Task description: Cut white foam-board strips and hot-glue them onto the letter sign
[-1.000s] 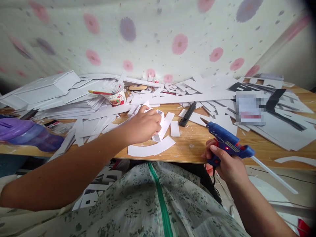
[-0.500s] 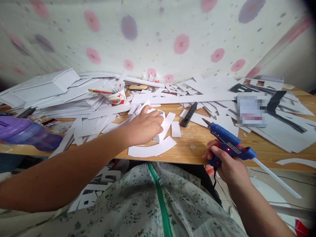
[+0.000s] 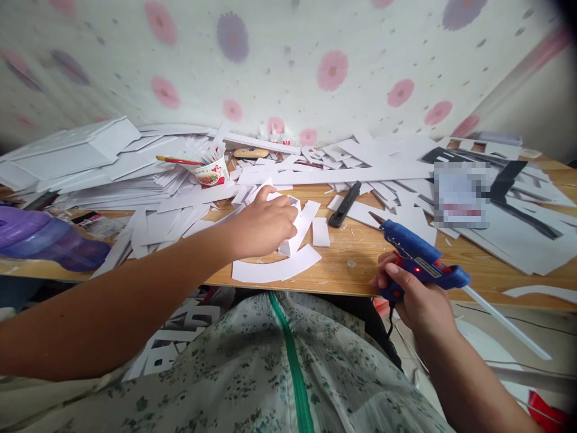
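Note:
My left hand (image 3: pixel 265 224) is curled over a white foam-board piece with raised walls (image 3: pixel 295 240), its fingers closed on it and partly hiding it. In front of this lies a curved white strip (image 3: pixel 274 267), and a small white rectangle (image 3: pixel 321 232) rests to the right. My right hand (image 3: pixel 417 300) is wrapped around the handle of a blue hot glue gun (image 3: pixel 412 252). Its red light is lit, its nozzle points up and left above the table, and a glue stick (image 3: pixel 507 325) sticks out of the back. A black utility knife (image 3: pixel 345 204) lies between the hands.
White board offcuts cover the back of the wooden table (image 3: pixel 356 270). A paper cup (image 3: pixel 211 172) with brushes and strips stands at the back left. A purple bottle (image 3: pixel 49 240) lies at far left, black-and-white pieces (image 3: pixel 505 186) at right. A floral curtain (image 3: pixel 288 66) hangs behind.
The view has shifted slightly. Both hands keep nearly the same place and grip; the left still holds the foam-board piece, the right the glue gun.

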Motion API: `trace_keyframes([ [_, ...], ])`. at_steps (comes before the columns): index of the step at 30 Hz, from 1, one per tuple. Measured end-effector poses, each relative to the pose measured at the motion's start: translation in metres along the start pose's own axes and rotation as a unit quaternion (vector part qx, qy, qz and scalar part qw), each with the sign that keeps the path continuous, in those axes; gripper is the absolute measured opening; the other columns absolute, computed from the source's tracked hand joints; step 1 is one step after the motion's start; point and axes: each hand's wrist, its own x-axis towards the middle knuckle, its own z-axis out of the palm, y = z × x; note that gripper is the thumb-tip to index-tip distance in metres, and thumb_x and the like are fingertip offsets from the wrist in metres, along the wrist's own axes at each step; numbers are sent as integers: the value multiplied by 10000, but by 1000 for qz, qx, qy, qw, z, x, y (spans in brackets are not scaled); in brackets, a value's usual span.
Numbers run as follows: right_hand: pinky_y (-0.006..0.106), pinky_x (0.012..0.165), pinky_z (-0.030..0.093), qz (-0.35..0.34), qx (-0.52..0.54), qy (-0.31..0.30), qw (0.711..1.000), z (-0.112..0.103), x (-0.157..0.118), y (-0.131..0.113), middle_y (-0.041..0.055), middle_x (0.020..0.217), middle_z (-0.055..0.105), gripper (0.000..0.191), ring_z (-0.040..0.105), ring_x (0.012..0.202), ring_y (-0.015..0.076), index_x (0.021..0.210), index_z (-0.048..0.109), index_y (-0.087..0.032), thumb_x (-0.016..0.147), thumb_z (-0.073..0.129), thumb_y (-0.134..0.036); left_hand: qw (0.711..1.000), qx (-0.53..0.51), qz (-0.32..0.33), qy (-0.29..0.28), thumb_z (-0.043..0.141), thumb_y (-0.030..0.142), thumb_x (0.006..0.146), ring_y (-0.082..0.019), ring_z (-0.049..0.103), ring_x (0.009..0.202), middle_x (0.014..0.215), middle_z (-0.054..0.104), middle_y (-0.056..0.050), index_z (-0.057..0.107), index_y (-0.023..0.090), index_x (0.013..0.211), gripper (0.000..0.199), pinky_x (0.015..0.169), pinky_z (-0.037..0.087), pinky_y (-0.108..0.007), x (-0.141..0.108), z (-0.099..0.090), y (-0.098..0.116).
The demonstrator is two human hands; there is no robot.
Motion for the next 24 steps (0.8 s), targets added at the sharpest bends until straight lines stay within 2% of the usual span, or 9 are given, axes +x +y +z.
trace_keyframes([
  [6,280,562,490,6,2,2,1000,-4,1,4,-21,616,547,174,523,542,129,751,621,-207,719,728,-340,990,124,6,-69,539,59,733,-203,438,861,725,538,-12,576,165,561,206,957,173,-502,2,-7,7],
  [10,275,550,484,2,17,4,1000,-1,1,0,-25,601,536,174,504,524,123,724,624,-210,697,738,-338,985,146,-4,-93,570,59,741,-201,455,880,756,568,-15,607,174,593,190,941,190,-490,2,-7,7],
  [14,272,550,482,5,21,11,1000,1,0,-1,-27,599,534,176,508,523,121,722,622,-207,696,737,-337,985,144,-9,-98,612,93,747,-201,462,890,773,584,-14,613,179,607,164,938,196,-491,1,-6,5],
  [24,253,552,474,8,13,10,1000,-1,0,2,-33,570,532,185,520,541,120,751,619,-207,714,734,-348,986,143,-13,-83,569,93,763,-213,491,903,792,598,-23,611,174,621,169,957,208,-524,-2,-2,6],
])
